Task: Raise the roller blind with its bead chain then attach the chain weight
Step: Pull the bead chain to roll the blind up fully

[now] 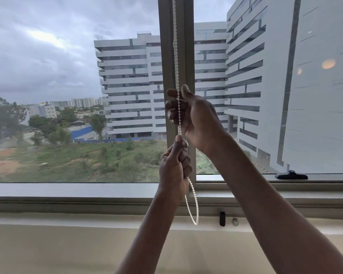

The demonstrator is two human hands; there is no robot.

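A white bead chain (175, 56) hangs down in front of the grey window mullion (188, 46). My right hand (190, 117) is the upper one, and its curled fingers hold the chain at about mid-window height. Just below, my left hand (174, 171) pinches the chain between thumb and fingers. Under my left hand the chain's loop (194, 210) dangles to the sill. A small black piece (222, 218) and a small silver piece (235, 221) stand on the sill right of the loop. The blind's fabric is out of view above.
A wide pale sill (87, 234) runs below the window frame (77, 189). A dark window handle (291, 175) lies on the right pane's lower frame. Buildings and greenery show through the glass.
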